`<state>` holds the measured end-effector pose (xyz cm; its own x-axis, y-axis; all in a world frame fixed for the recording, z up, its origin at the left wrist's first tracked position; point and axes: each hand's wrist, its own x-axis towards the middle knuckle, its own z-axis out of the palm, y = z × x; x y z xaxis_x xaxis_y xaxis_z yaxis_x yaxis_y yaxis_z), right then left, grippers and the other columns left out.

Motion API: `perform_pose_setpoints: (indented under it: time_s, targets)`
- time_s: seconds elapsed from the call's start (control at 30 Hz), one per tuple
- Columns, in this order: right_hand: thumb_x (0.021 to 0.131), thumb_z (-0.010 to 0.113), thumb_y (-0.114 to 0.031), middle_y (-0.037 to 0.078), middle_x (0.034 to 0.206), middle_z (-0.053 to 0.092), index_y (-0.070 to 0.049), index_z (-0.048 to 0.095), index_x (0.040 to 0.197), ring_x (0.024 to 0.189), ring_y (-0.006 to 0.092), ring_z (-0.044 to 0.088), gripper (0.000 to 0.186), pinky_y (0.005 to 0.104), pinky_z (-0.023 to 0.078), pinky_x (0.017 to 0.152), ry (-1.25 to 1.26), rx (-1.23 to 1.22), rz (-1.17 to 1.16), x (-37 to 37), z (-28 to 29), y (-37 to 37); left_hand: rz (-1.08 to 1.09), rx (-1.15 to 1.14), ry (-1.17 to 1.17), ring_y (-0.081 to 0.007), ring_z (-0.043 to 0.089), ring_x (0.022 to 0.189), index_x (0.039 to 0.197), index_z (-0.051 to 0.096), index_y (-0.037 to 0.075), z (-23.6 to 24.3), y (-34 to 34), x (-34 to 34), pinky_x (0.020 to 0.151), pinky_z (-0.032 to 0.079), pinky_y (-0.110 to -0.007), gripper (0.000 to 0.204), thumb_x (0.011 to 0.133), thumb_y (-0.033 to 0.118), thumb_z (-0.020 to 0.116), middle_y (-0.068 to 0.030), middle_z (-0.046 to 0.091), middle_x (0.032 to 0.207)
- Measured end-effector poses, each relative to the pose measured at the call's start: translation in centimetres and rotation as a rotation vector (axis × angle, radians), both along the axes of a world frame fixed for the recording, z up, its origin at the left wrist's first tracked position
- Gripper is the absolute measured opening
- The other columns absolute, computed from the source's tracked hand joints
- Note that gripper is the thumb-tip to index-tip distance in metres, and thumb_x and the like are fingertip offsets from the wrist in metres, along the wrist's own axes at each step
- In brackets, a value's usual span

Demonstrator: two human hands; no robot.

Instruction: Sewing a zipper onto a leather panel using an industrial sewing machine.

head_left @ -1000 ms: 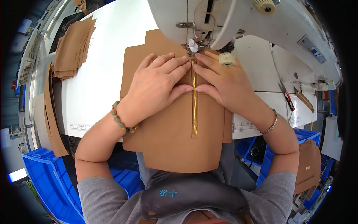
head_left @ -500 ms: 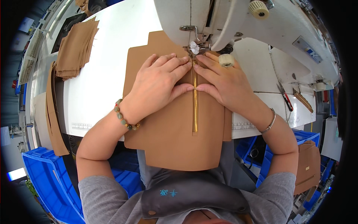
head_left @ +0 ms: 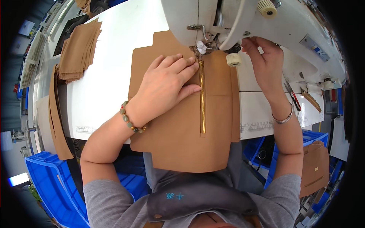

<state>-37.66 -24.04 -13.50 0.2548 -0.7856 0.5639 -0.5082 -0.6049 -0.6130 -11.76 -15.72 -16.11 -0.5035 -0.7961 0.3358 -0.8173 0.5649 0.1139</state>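
My left hand (head_left: 171, 81) lies flat on a tan fabric panel (head_left: 182, 148), fingertips by the presser foot (head_left: 199, 53) of a white sewing machine (head_left: 182, 15), thumb at the left edge of a gold zipper (head_left: 202, 106) in the panel's slot. My right hand (head_left: 266, 62) is raised at the machine's right, behind and right of a cream knob (head_left: 233, 59), fingers curled and tips at the back of the machine's head; what they hold is hidden.
A stack of tan pieces (head_left: 76, 53) and long tan strips (head_left: 57, 114) lie at left. Red-handled scissors (head_left: 294, 98) and a narrow brown piece (head_left: 311, 100) lie right. Blue bins (head_left: 53, 178) flank me below the table edge; a tan piece (head_left: 313, 167) rests over the right one.
My right hand has left the panel and risen to the machine's head, its fingers now curled. The panel and my left hand have shifted slightly right and up in view.
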Motion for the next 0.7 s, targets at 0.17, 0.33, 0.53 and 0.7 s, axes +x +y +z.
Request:
perform_pose_setpoints:
  time_s: [0.17,0.33,0.53,0.7]
  targets:
    - [0.096,0.067,-0.015,0.01,0.083,0.077,-0.005,0.083,0.102,0.071,0.0158,0.067,0.02,0.0284,0.051,0.067,-0.019,0.027,0.01,-0.1,-0.3,-0.1,0.01,-0.008,-0.029,-0.0329,0.059,0.132,0.132,0.069,0.005,0.1,0.2,-0.2,0.111,0.047,-0.045,0.053,0.095,0.041,0.073,-0.0092,0.068,0.137]
    - [0.095,0.071,-0.019,0.009,0.085,0.074,-0.004,0.079,0.105,0.075,0.0213,0.068,0.02,0.0324,0.053,0.071,-0.093,0.038,0.121,-0.2,-1.1,-0.2,0.029,0.001,-0.057,-0.0318,0.059,0.133,0.135,0.068,0.008,0.2,0.4,-0.4,0.112,0.046,-0.048,0.053,0.094,0.042,0.072,-0.0074,0.066,0.139]
    - [0.094,0.073,-0.028,0.004,0.099,0.069,-0.012,0.075,0.098,0.097,0.0312,0.065,0.017,0.0445,0.05,0.091,0.384,-0.14,0.362,1.1,-2.8,1.6,0.011,-0.015,-0.095,-0.0297,0.06,0.131,0.137,0.071,0.021,0.1,0.8,-0.5,0.113,0.046,-0.051,0.046,0.095,0.039,0.072,-0.0052,0.067,0.135]
    - [0.092,0.074,-0.032,0.003,0.1,0.065,-0.016,0.076,0.096,0.103,0.0282,0.062,0.017,0.0437,0.047,0.095,0.403,-0.279,0.301,2.0,-4.2,2.1,-0.003,-0.015,-0.097,-0.0303,0.061,0.13,0.134,0.074,0.022,0.3,0.8,-0.4,0.111,0.047,-0.051,0.043,0.094,0.037,0.073,-0.0049,0.067,0.133]
